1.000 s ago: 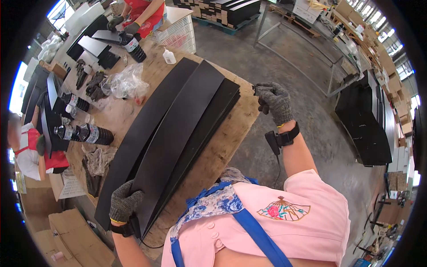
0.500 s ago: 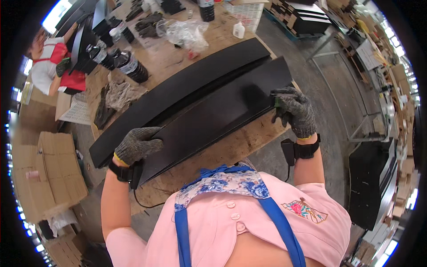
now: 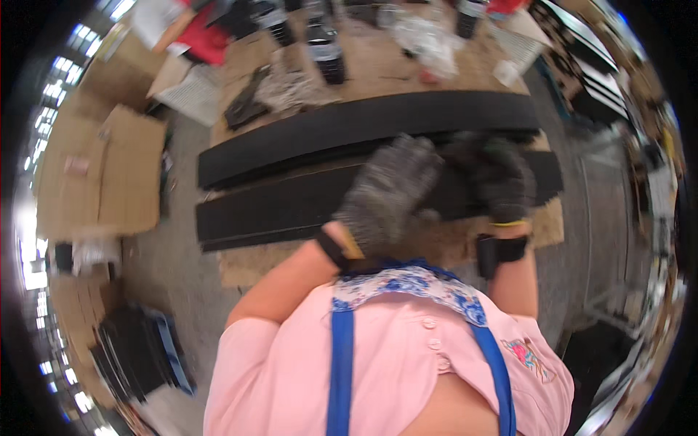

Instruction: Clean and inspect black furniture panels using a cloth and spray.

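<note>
Two long black boards lie side by side on the wooden table: a far board [image 3: 291, 138] with a curved edge, and a near board [image 3: 269, 212]. My left hand [image 3: 389, 190], in a grey knitted glove, is over the near board with its fingers stretched out toward the far one. It holds nothing that I can see. Beside it, my right hand [image 3: 505, 182], gloved too, is above the right part of the near board. Motion blurs its fingers, and whether anything is in them I cannot make out.
Dark bottles [image 3: 325, 54], a crumpled rag [image 3: 291, 91], a dark glove [image 3: 247, 98] and clear plastic bags [image 3: 425, 40] sit on the table's far side. A cardboard box [image 3: 102, 174] stands at left. A person in red and white [image 3: 200, 36] is at far left.
My left hand has left the near board's left end and moved right, close to my right hand. The near board now lies nearly level in view. The whole view has turned.
</note>
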`<state>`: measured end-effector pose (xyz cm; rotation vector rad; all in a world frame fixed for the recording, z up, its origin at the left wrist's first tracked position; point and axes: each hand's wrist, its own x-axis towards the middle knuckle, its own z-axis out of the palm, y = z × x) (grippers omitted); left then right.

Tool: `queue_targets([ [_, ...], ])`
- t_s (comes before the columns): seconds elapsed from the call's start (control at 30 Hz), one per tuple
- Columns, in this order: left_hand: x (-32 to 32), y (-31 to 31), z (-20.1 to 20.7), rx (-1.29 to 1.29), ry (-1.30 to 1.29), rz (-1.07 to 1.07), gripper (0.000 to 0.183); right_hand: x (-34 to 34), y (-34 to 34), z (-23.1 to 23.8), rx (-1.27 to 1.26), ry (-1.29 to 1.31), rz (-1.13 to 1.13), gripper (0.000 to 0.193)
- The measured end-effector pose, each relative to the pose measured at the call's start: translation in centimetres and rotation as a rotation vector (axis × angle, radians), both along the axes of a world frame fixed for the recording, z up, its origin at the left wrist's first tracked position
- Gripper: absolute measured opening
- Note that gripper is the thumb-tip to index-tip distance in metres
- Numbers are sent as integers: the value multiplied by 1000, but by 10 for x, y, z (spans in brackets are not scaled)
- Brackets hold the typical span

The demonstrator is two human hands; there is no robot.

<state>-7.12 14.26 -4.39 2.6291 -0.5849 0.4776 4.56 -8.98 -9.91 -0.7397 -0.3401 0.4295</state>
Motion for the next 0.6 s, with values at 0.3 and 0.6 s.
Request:
queue_targets([
  [0.3, -70, 131, -14, 226, 147, 662, 56, 89, -157, -12, -487, -165, -366, 35],
  [0.6, -331, 376, -122, 29, 632, 1178, 59, 129, -213, 147, -548, -250, -309, 42],
])
